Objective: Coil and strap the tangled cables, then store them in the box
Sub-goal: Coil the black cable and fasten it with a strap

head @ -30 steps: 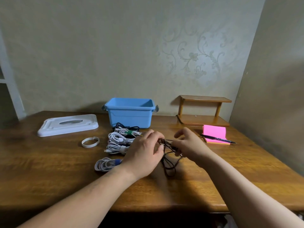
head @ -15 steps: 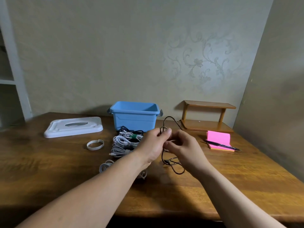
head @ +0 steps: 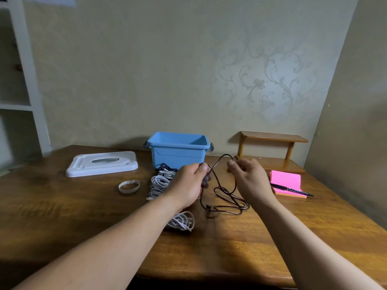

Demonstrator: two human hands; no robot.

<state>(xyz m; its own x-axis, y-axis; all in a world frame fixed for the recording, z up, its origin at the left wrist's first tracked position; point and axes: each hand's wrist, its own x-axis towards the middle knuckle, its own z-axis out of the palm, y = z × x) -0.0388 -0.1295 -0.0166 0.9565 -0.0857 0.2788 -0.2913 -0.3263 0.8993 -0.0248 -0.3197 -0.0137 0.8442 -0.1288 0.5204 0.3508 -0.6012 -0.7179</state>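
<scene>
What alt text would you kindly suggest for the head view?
A left hand and a right hand pinch a tangled black cable whose loops rest on a wooden table. Nearby lie white cable bundles, an open blue box and a white lid.

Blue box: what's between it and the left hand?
Head view: white cable bundles and a dark cable at the box's foot lie between the blue box and the left hand, which grips the black cable.

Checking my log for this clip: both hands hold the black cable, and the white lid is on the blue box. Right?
No. In the head view the lid lies on the table, left of the open box. The left hand and right hand do hold the cable.
</scene>
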